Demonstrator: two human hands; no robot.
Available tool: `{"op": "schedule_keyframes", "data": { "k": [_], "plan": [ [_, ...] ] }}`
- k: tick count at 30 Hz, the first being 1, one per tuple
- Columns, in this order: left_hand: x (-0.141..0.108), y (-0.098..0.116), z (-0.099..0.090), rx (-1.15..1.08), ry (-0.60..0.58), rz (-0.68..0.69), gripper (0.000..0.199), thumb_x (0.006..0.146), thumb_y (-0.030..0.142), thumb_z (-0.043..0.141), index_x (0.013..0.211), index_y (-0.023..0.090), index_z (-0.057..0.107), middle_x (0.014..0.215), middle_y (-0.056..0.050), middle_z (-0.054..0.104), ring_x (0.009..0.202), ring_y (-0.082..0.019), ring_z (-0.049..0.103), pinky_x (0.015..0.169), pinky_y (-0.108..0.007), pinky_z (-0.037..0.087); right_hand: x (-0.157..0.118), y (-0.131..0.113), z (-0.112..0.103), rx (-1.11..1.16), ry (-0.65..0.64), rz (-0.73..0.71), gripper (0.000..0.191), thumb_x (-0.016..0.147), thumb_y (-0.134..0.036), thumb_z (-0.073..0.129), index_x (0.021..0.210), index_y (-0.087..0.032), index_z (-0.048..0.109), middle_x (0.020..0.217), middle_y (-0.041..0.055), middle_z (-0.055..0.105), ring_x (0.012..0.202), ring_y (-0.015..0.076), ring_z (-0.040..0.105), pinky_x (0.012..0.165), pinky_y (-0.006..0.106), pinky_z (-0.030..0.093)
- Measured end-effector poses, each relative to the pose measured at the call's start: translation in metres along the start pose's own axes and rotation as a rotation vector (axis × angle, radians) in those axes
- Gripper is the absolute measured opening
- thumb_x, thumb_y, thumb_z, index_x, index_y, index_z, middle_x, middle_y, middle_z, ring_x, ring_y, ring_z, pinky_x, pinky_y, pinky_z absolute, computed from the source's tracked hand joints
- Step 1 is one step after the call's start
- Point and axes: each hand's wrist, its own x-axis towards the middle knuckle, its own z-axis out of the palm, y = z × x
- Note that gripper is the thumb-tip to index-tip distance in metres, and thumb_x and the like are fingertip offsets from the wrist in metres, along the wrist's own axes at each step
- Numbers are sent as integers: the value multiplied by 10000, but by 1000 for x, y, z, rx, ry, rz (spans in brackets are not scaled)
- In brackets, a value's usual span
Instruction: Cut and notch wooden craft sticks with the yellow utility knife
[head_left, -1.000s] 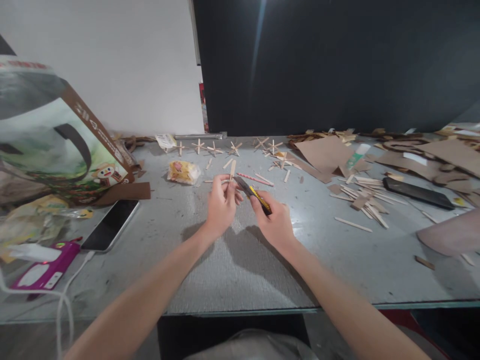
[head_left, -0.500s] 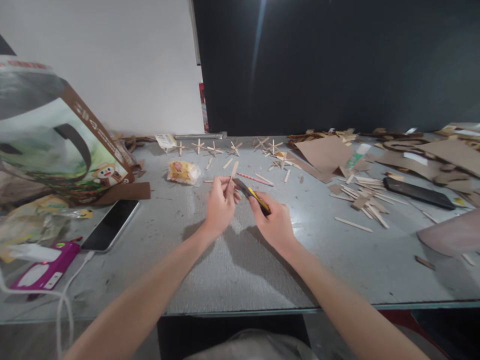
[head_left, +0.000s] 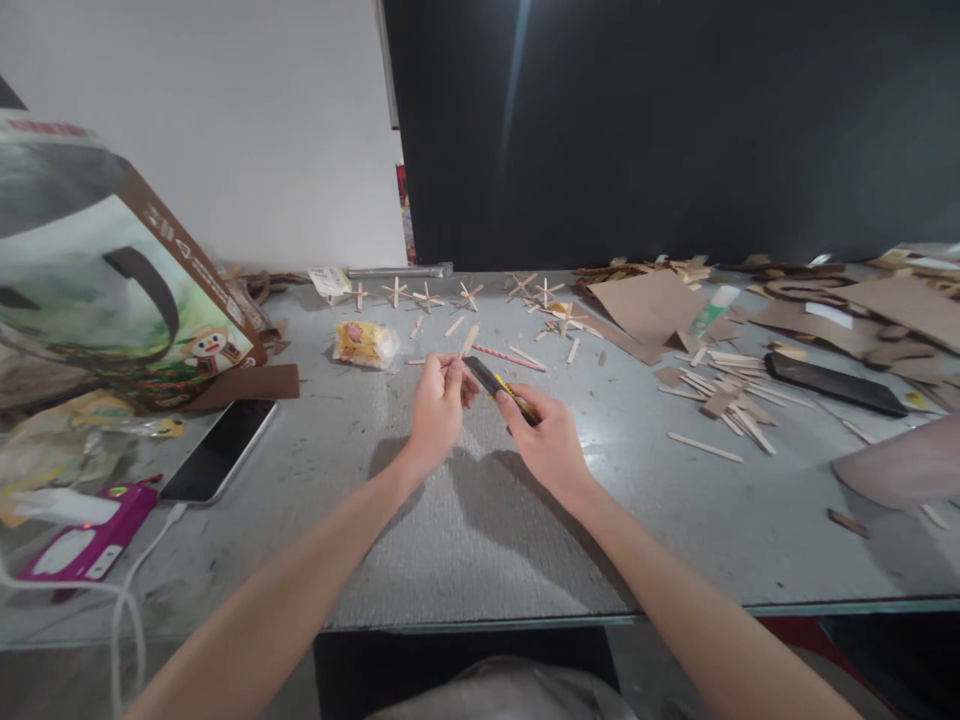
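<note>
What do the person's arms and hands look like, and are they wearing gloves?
No gloves! The left hand and right hand are bare. The left forearm and right forearm are slim and bare too, with no sleeve, watch or bracelet showing. Grey cloth at the bottom edge might be clothing.

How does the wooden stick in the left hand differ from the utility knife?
The wooden stick is pale and plain; the utility knife is black and yellow. The stick's far end leans right, the knife's leans left. The left hand holds the stick, the right hand the knife. Both are hand-held.
</note>
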Motion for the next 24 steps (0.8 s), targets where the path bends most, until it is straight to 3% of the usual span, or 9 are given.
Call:
{"op": "schedule_keyframes", "data": {
  "k": [8,11,14,19,24],
  "plan": [
    [6,-4,-1,-24,-23,-100,297,1075,490,514,908,247,481,600,65,444,517,-130,469,521,-266,400,6,5,-4,84,-60,74,420,918,-575,585,769,-195,679,567,-48,384,514,119,338,492,283,242],
    [10,-4,-2,-144,-59,-152,294,1065,482,537,900,244,492,596,71,392,490,-121,416,506,-263,372,8,9,-3,182,-89,152,457,886,-623,621,821,-181,716,528,-65,361,474,110,314,463,277,224],
    [11,2,-2,-327,-72,-226,233,1041,365,586,869,220,522,583,76,357,476,-104,387,493,-239,326,9,12,-3,290,-68,196,500,854,-667,667,898,-172,732,521,-83,344,458,99,280,446,266,209],
    [7,17,-2,-534,-25,-332,180,989,241,649,869,193,523,574,103,345,457,-61,358,499,-197,290,9,13,-3,348,4,184,455,869,-660,692,823,-209,663,516,-96,319,454,92,256,440,261,192],
    [5,25,-2,-452,-49,-438,210,936,139,708,915,200,508,560,123,381,410,-29,311,482,-185,190,7,10,-2,233,29,95,404,924,-602,640,789,-222,626,548,-75,365,483,106,302,463,271,229]
  ]
}}
